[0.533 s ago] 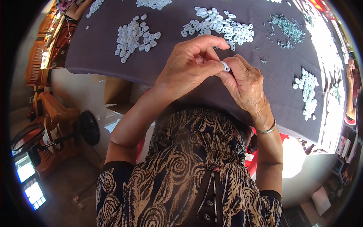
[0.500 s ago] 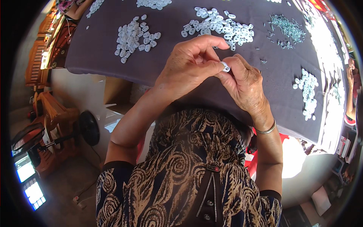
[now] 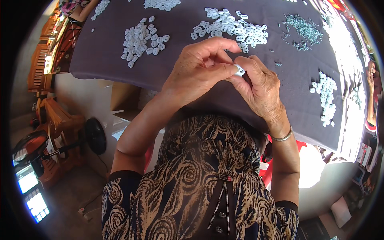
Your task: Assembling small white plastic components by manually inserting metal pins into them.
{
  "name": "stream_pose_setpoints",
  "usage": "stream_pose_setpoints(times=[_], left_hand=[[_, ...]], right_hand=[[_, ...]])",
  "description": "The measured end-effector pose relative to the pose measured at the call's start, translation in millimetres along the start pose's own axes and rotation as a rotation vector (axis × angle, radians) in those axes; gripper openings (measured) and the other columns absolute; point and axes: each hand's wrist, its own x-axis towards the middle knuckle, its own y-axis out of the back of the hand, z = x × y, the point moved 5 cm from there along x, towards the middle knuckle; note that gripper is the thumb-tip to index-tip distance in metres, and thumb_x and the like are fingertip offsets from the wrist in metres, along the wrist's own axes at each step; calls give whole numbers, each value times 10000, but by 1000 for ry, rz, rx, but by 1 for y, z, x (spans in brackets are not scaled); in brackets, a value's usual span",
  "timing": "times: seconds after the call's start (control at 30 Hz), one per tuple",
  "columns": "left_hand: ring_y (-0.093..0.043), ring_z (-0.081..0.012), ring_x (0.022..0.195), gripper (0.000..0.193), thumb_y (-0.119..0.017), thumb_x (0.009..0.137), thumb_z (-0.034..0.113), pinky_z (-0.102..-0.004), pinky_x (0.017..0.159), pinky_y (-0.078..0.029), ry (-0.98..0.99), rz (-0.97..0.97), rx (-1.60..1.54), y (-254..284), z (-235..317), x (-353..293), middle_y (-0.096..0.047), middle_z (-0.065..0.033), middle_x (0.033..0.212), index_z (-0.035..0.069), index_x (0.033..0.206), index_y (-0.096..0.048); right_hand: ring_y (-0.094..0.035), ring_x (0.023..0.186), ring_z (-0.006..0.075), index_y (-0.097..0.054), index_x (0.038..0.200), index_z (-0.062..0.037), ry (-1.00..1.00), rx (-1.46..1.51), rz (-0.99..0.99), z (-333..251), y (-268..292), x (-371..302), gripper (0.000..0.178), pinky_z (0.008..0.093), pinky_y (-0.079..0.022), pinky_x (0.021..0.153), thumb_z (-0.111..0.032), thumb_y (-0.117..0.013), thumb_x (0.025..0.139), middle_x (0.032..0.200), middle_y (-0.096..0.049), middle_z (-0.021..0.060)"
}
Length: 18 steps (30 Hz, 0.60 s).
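Note:
A small white oval plastic piece with two holes (image 3: pixel 240 71) is pinched between my hands above the table's near edge. My left hand (image 3: pixel 208 62) holds it with the thumb, its index finger arched above. From the other side, my right hand (image 3: pixel 258 82) has its thumb and bent index finger closed at the piece. Whether a smaller part is in the right fingertips is hidden. Just beyond my hands lies a large pile of similar white pieces (image 3: pixel 232 28). Another pile of white pieces (image 3: pixel 140 42) lies to the left.
A dark cloth (image 3: pixel 184 24) covers the table. At the far right is a heap of small metal screws or pins (image 3: pixel 306 30); nearer, small round white parts (image 3: pixel 326 94). A cardboard box (image 3: pixel 126 98) and a black fan (image 3: pixel 94 136) stand left. Another person's arm (image 3: pixel 86 10) shows far left.
The white piece has turned slightly between my fingertips, so its holed face shows more. My right hand has shifted a little; my left hand stays nearly in place.

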Motion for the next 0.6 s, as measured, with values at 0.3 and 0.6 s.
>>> stream_pose_setpoints(times=[0.3, 0.6], left_hand=[[-566, -56, 783, 312, -638, 838, 7, -212, 711, -468, 56, -6, 37, 1, 2, 1, -635, -14, 840, 37, 1148, -606], [-581, -71, 782, 308, -642, 836, 14, -218, 696, -466, 68, 4, -26, 2, 6, 4, -636, -27, 836, 28, 1141, -602]], right_hand=[[-544, 587, 199, -584, 985, -56, -12, 79, 7, -4, -1, 0, 260, 302, -461, 541, -137, -736, 790, 789, -582, 65], [-522, 580, 186, -570, 1013, -52, -46, 122, 9, -4, -2, 1, 310, 291, -451, 544, -147, -747, 777, 823, -574, 66]])
